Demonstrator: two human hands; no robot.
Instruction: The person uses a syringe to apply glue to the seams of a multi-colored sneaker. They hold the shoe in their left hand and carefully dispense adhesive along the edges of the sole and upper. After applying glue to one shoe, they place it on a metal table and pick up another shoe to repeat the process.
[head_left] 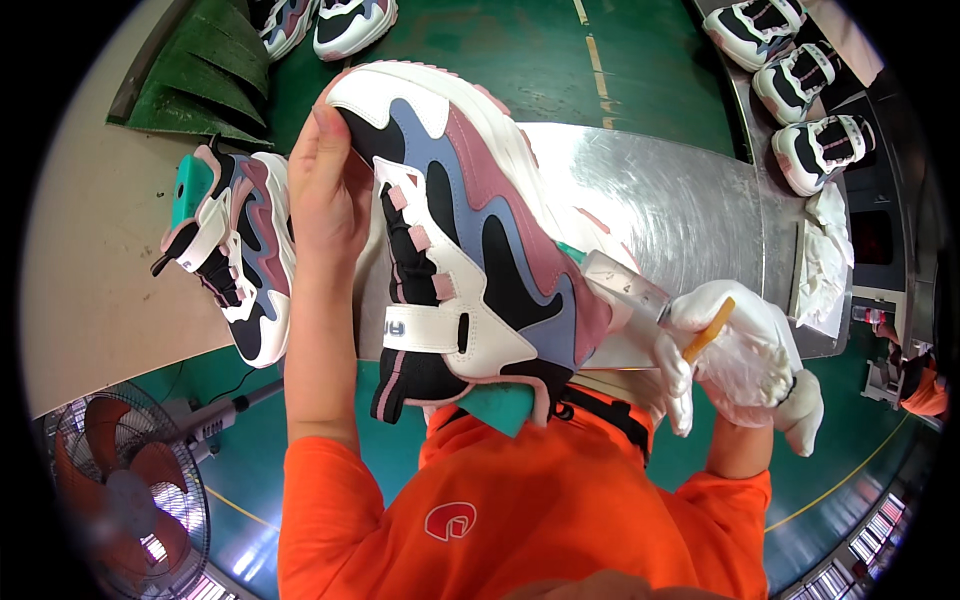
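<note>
Steel tabletop (690,200) over green floor (520,60), fan (125,500) at 8 o'clock; left hand (325,190) fingers clamp sneaker (470,240), gloved right hand (740,350) fingers clamp syringe (625,285).

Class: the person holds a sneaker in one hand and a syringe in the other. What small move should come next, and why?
Probably ease the syringe tip along the sneaker side: the gloved right hand already points it at the rear panel, while the bare left hand steadies the toe.
</note>
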